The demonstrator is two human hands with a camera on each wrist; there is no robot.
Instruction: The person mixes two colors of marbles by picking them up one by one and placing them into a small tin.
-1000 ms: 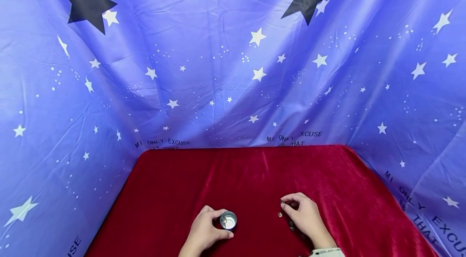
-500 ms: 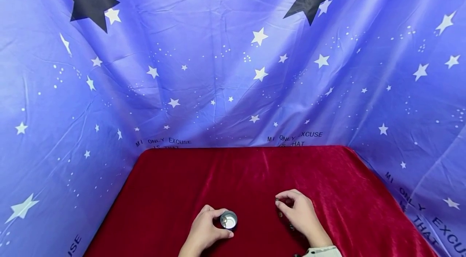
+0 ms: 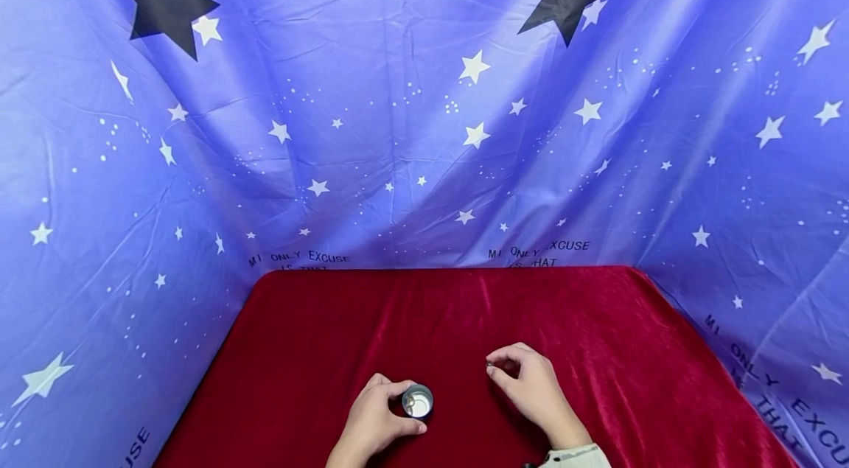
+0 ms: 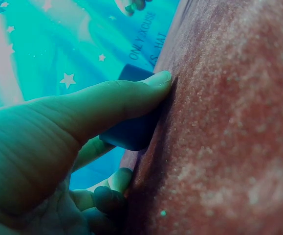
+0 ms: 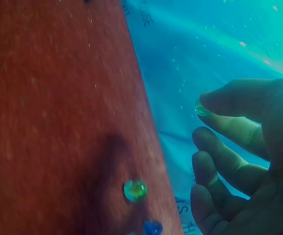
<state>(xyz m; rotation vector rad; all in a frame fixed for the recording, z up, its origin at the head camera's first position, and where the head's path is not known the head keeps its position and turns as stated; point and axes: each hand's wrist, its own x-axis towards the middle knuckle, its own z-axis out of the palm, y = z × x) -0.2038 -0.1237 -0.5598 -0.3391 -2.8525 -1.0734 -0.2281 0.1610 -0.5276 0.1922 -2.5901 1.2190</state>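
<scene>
My left hand (image 3: 373, 418) grips a small round cup (image 3: 418, 402), dark outside and bright inside, with thumb and fingers around its sides. The cup stands upright on the red cloth, and something small shows at the left of its inside. In the left wrist view the thumb lies across the dark wall of the cup (image 4: 131, 133). My right hand (image 3: 536, 390) is to the right of the cup, above the cloth. Between its thumb and index fingertip it pinches a clear, greenish glass marble (image 5: 201, 109); the other fingers are loosely bent.
A red velvet cloth (image 3: 332, 335) covers the table. On it, in the right wrist view, lie a green-blue marble (image 5: 135, 191) and a blue marble (image 5: 153, 227); the right hand hides them in the head view. A purple-blue curtain with stars (image 3: 398, 85) surrounds the table.
My right hand has lifted the pinched marble away from the loose marbles and moved left, toward the cup. The left hand and the cup have stayed in place.
</scene>
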